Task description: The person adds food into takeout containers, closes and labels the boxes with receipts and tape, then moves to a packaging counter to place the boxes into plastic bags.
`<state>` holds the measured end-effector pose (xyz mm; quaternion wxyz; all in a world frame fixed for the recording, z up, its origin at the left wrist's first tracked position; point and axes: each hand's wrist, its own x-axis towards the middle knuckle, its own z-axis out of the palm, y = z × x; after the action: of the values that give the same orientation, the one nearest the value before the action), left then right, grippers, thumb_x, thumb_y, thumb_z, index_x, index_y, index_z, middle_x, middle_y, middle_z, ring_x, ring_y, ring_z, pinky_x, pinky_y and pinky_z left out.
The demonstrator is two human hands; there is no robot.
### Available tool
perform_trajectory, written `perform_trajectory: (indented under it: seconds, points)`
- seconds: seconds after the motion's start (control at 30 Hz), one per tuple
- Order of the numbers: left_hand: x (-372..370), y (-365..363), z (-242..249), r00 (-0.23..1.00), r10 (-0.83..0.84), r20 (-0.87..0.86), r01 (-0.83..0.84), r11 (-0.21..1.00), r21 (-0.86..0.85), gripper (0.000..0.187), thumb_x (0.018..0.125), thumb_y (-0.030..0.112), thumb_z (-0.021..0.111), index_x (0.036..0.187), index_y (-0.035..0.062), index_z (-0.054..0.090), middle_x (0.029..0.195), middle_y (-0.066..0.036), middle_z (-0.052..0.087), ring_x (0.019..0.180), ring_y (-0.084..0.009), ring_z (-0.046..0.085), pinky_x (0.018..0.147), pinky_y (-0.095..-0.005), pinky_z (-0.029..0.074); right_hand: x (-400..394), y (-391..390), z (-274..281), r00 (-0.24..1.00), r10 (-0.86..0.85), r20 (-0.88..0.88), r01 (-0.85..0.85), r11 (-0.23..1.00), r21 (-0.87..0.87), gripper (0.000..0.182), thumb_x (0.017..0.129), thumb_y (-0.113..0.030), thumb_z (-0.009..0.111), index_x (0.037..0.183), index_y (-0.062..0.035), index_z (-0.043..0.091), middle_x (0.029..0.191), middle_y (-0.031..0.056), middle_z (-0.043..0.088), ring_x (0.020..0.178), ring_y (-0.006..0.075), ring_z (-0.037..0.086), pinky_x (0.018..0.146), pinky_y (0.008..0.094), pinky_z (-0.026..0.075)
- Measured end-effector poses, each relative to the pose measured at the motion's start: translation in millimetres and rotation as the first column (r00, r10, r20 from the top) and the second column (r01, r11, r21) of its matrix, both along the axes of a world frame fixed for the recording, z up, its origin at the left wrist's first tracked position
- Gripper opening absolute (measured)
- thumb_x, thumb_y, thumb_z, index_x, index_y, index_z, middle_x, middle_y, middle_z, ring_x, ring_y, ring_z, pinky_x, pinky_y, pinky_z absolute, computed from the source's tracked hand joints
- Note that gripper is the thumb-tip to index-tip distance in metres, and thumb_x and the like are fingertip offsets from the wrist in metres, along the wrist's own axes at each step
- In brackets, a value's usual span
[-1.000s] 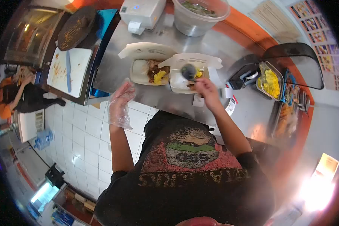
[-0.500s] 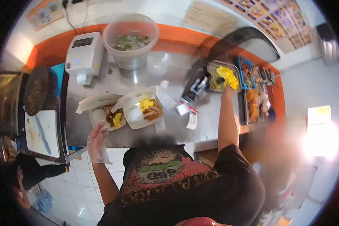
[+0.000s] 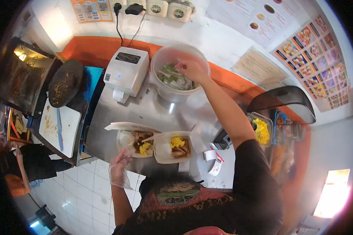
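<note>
My right hand [image 3: 193, 70] reaches over the rim of a large translucent tub [image 3: 172, 94], its fingers at the clear plastic and leafy greens [image 3: 168, 74] inside. Whether those fingers grip anything is too blurred to tell. In a clear plastic glove, my left hand [image 3: 121, 163] hovers at the counter's front edge, fingers apart and holding nothing visible. Just beyond it sits a lidded takeaway box [image 3: 123, 148], with its lid up, holding white rice, brown meat and yellow food. A second such box [image 3: 164, 157] stands to its right with similar food.
A white label printer [image 3: 127, 72] stands left of the tub. Paper labels [image 3: 215, 166] and a dark device [image 3: 222, 140] lie right of the boxes. Farther right is a container of yellow food [image 3: 262, 131]. A knife [image 3: 59, 129] rests on a white cutting board [image 3: 69, 135] at left.
My right hand has left the yellow food container and moved left into the tub of greens. My left hand stays near the left box. The camera view has turned.
</note>
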<state>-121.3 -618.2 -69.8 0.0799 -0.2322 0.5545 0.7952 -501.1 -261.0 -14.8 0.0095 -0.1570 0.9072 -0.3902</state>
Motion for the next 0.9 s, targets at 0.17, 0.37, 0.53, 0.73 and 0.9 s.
perform_trajectory:
  seconds: [0.17,0.37,0.53,0.73,0.9]
  points:
    - [13.5,-14.2,-10.1,0.998,0.068,-0.01,-0.068,0.998,0.018,0.06,0.078,0.005,0.057,0.136,-0.006,0.05,0.126,-0.015,0.062,0.109,-0.0246,0.061,0.096,-0.0355,0.048,-45.5,-32.6,-27.5,0.927,0.208,0.312,-0.335,0.835,0.437,0.044,0.072,-0.014,0.076,0.116,-0.014,0.071,0.104,0.0129,0.072,0.101,0.0268,0.066,0.09,0.0414,0.05]
    - [18.6,-33.0,-30.0,0.985,0.159,0.074,-0.161,0.987,0.015,0.058,0.077,0.006,0.059,0.134,-0.0051,0.053,0.125,-0.013,0.063,0.108,-0.0235,0.061,0.094,-0.0344,0.049,-102.9,-25.6,-87.7,0.97,0.201,0.138,-0.24,0.69,0.683,0.035,0.068,-0.022,0.08,0.102,-0.0149,0.076,0.094,0.011,0.073,0.089,0.0309,0.068,0.085,0.0433,0.052]
    - [5.1,-35.9,-24.1,0.991,0.132,0.003,-0.132,0.991,0.024,0.057,0.078,0.006,0.061,0.134,-0.0034,0.054,0.125,-0.012,0.063,0.107,-0.0228,0.062,0.094,-0.0337,0.049,-91.6,-9.0,-90.5,0.931,0.239,0.275,-0.351,0.792,0.5,0.026,0.068,-0.026,0.081,0.09,-0.013,0.076,0.085,0.0106,0.072,0.082,0.0298,0.069,0.077,0.0427,0.053]
    - [1.6,-39.1,-17.7,0.989,0.149,-0.014,-0.149,0.989,-0.008,0.06,0.077,0.006,0.059,0.136,-0.0056,0.051,0.126,-0.014,0.061,0.107,-0.0263,0.062,0.092,-0.034,0.051,-76.2,-19.6,-64.9,0.969,0.211,0.126,-0.244,0.779,0.578,0.028,0.07,-0.026,0.08,0.091,-0.0079,0.074,0.078,0.0131,0.07,0.078,0.0276,0.068,0.072,0.0428,0.051]
    - [13.3,-45.1,-34.7,0.99,0.139,-0.017,-0.139,0.99,0.019,0.06,0.078,0.004,0.058,0.137,-0.0045,0.05,0.127,-0.014,0.06,0.11,-0.0262,0.061,0.093,-0.0349,0.051,-36.9,-22.5,24.5,0.989,-0.056,0.138,0.006,0.939,0.343,0.024,0.076,-0.023,0.077,0.092,-0.0049,0.074,0.073,0.015,0.067,0.068,0.0273,0.064,0.066,0.0439,0.049]
